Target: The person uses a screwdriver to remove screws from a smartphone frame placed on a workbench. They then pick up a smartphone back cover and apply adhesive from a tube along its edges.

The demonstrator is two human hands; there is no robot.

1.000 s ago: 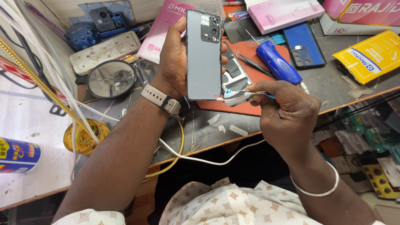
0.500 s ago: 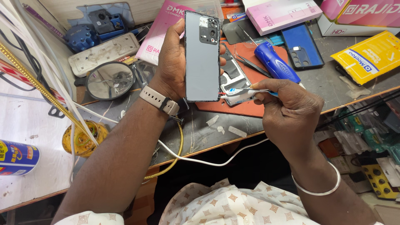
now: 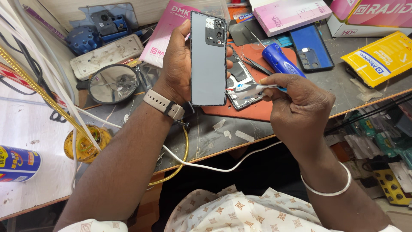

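The left hand grips the grey phone back panel upright above the desk. The right hand pinches a small glue tube at its edge; too hard a squeeze risks smearing adhesive across the panel.

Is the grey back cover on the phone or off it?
Off. The left hand holds the grey back cover up by itself, while the opened phone body lies on the red mat below.

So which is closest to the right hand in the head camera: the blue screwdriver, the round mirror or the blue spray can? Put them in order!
From the right hand:
1. Blue screwdriver, just above the hand on the red mat.
2. Round mirror, across the bench, left of the phone.
3. Blue spray can, far left edge.
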